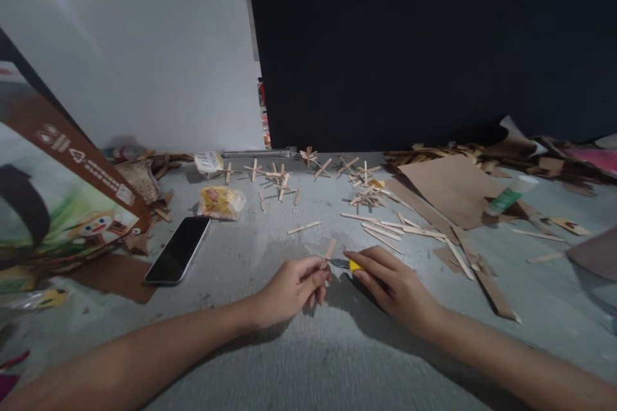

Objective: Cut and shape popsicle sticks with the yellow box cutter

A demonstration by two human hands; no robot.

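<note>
My left hand [294, 286] pinches a short wooden craft stick [329, 251] upright over the grey floor [299, 359]. My right hand [393, 282] grips a yellow-handled cutter [349, 264], and its blade tip meets the base of the stick. Both hands rest low at the centre of the view. Loose wooden sticks [385, 228] lie just beyond my right hand, and several glued stick crosses [279, 176] lie further back near the wall.
A black phone [177, 249] lies at left beside a printed cardboard box [62, 192]. A small snack packet [220, 201] sits behind it. Brown cardboard sheets [448, 189], scraps and a green-and-white glue tube [511, 194] spread at right. A dark panel [424, 45] stands behind.
</note>
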